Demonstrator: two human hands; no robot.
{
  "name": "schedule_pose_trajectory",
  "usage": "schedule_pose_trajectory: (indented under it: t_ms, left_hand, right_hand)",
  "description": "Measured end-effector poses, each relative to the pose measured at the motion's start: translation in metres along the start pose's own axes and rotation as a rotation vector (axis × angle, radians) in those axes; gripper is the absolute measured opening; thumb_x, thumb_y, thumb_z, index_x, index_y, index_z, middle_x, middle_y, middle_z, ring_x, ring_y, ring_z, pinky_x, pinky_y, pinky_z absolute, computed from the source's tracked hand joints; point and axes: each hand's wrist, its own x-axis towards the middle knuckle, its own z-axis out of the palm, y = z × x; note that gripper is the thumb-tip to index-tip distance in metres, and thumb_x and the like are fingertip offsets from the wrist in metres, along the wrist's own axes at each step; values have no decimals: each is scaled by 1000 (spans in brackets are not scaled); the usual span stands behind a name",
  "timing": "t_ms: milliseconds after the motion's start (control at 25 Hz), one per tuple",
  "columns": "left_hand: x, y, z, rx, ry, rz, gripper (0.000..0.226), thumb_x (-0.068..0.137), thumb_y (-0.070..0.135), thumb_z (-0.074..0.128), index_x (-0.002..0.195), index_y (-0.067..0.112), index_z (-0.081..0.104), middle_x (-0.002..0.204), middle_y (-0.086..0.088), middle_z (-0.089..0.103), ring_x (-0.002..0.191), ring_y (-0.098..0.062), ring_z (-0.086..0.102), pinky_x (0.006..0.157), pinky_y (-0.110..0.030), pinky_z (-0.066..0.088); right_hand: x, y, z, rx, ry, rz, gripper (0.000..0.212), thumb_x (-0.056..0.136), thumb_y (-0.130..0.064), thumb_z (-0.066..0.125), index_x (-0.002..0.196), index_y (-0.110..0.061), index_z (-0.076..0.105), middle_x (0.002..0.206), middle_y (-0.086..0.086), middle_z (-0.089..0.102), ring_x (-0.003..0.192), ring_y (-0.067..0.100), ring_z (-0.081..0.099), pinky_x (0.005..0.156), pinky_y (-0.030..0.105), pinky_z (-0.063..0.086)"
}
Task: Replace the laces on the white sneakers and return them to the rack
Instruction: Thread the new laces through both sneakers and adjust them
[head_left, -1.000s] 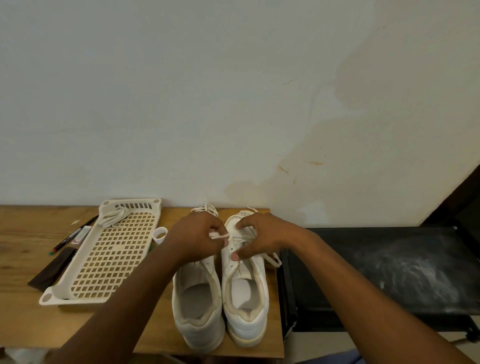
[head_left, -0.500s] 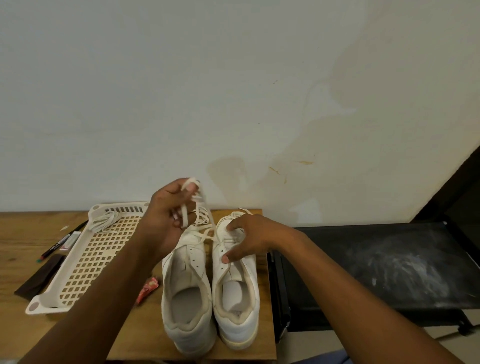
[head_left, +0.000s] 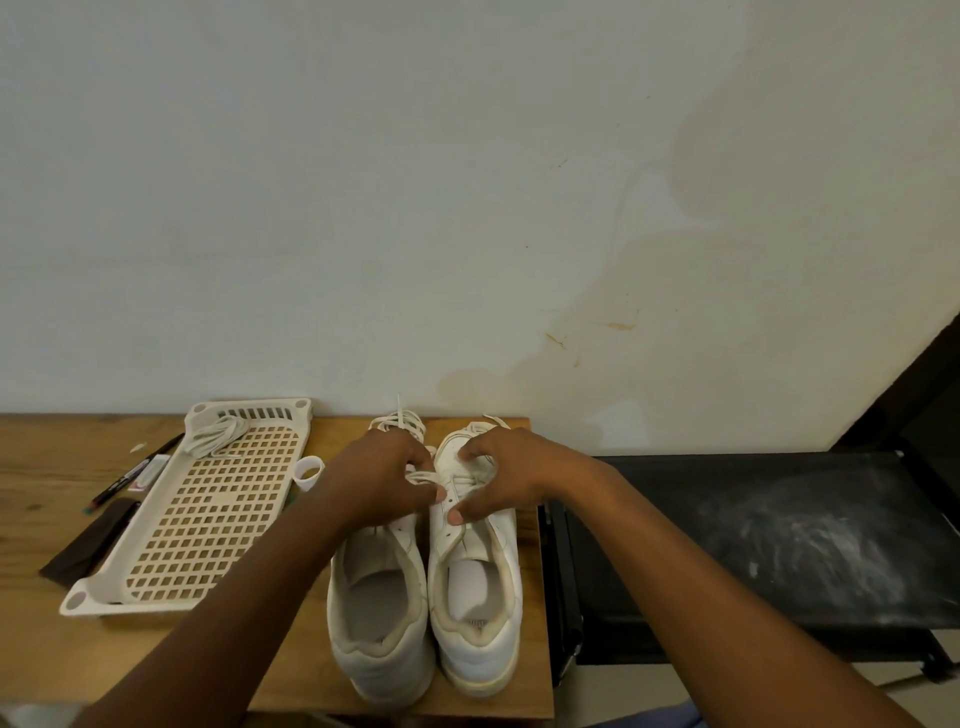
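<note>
Both sneakers (head_left: 426, 587) sit at the worktop's (head_left: 47, 478) right edge. Left hand (head_left: 382, 480) pinches the lace (head_left: 418, 475), right hand (head_left: 498, 480) pins the right shoe. Yank hard and they could slide off.

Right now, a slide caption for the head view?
Both hands thread a lace on the right sneaker.

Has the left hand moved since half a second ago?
Yes. The left hand has dropped from above the left sneaker toe, by the wall, down onto the laces between the sneakers.
</note>
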Motion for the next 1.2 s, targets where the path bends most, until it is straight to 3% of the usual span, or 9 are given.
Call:
schedule_pose_trajectory:
  t_ms: [320, 520, 680, 800, 960, 1000, 1040, 1080, 1200]
  left_hand:
    - [-8, -3, -19, -721, 248, 146, 10, 87, 20, 80, 83, 11, 79, 77, -8, 74, 69, -20, 68, 65, -30, 52]
    - [-10, -14, -21, -201, 396, 33, 38, 92, 63, 62, 74, 32, 76, 82, 16, 70, 81, -2, 64, 70, -28, 48]
    - [-16, -19, -34, -9, 632, -68, 68, 100, 71, 30, 64, 23, 62, 66, 6, 61, 64, -11, 59, 58, -32, 47]
    - [-17, -9, -37, -177, 599, -76, 55, 102, 68, 28, 86, 25, 58, 64, 3, 62, 59, -12, 58, 57, -30, 40]
    - [-17, 23, -31, -739, 321, -77, 62, 98, 75, 11, 135, 36, 41, 108, -7, 61, 70, -9, 38, 63, -34, 50]
    - [-17, 32, -29, -819, 270, -83, 64, 98, 73, 9, 144, 38, 35, 121, -13, 59, 76, -24, 64, 75, -41, 59]
    - [-19, 40, -28, -891, 235, -99, 65, 98, 70, 8, 150, 40, 31, 132, -15, 57, 109, -24, 50, 90, -52, 57]
    - [-19, 46, -27, -950, 218, -110, 64, 98, 68, 8, 153, 41, 28, 138, -13, 57, 109, -19, 37, 96, -55, 54]
    - [-15, 54, -28, -1063, 241, -126, 62, 99, 69, 9, 152, 44, 30, 123, -15, 60, 70, -6, 33, 46, -18, 43]
  right_hand:
    - [-2, -1, -2, 43, -1, 10, 95, 78, -55, 85, 157, -25, 41, 164, -4, 37, 146, 21, 41, 115, 38, 41]
    - [-3, 2, -2, 71, -8, 2, 84, 84, -54, 80, 155, -24, 46, 162, -5, 39, 145, 19, 42, 114, 35, 41]
    - [5, 6, 1, 287, 228, -46, 32, 99, -29, 69, 129, -19, 70, 134, -3, 67, 124, 14, 61, 108, 35, 49]
    - [9, 2, 0, 472, 451, -95, 19, 97, -14, 67, 111, -21, 78, 110, -9, 75, 104, 6, 68, 101, 39, 56]
    - [-2, -22, -6, 747, 419, -304, 20, 93, -9, 75, 112, -14, 77, 94, 0, 79, 87, 9, 74, 82, 28, 60]
    - [-5, -28, -6, 795, 379, -350, 21, 93, -6, 75, 113, -11, 76, 92, 3, 78, 82, 8, 74, 75, 22, 58]
    - [-8, -33, -6, 816, 359, -385, 21, 93, -3, 74, 113, -8, 75, 89, 5, 78, 77, 6, 74, 68, 16, 54]
    - [-9, -37, -5, 814, 370, -403, 21, 92, -1, 73, 112, -6, 74, 87, 7, 78, 72, 5, 73, 63, 15, 52]
    - [-6, -35, -7, 766, 469, -387, 12, 91, -6, 77, 102, -4, 78, 82, 10, 78, 66, 9, 70, 57, 24, 52]
